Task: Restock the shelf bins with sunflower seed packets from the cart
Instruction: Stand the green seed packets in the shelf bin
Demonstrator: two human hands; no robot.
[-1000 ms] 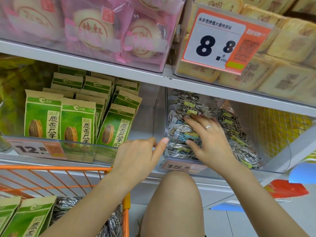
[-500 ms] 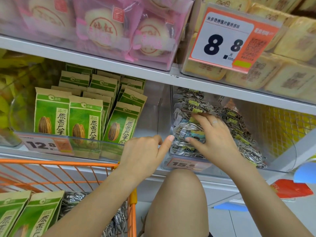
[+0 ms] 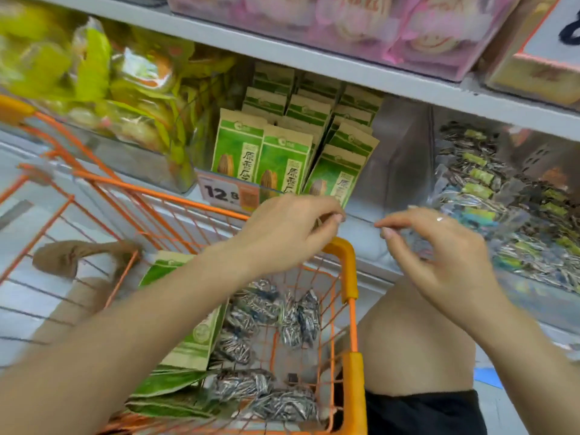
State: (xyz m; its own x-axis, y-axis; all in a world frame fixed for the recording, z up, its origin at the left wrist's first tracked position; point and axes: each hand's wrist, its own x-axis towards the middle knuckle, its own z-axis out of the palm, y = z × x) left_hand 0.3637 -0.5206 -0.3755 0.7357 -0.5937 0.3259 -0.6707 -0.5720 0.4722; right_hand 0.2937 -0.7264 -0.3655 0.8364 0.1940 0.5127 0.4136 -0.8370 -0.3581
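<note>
Seed packets, cart: clear packets of striped sunflower seeds (image 3: 298, 318) lie loose in the orange wire cart (image 3: 350, 277), low in its right corner; green paper seed bags (image 3: 194, 328) lean against them on the left.
Seed packets, shelf: more clear packets (image 3: 489, 196) sit stacked in the right-hand clear bin (image 3: 405, 158); green bags (image 3: 282, 158) stand in rows in the bin beside it, behind a 12.8 price tag (image 3: 230, 193).
Your left hand: left hand (image 3: 282, 233) hovers over the cart's far rim, just in front of the green-bag bin. Fingers curled, thumb and forefinger tips close together; nothing visibly held.
Your right hand: right hand (image 3: 439, 249) hangs in front of the clear-packet bin, apart from the packets. Fingers loosely bent, tips drawn narrow, holding nothing; a ring on one finger.
Hands together: near each other, not touching.
Your knee: bare knee (image 3: 414, 337) just right of the cart.
Around: yellow-green snack bags (image 3: 103, 83) in the left bin; pink-wrapped cakes (image 3: 376, 23) on the shelf above.
</note>
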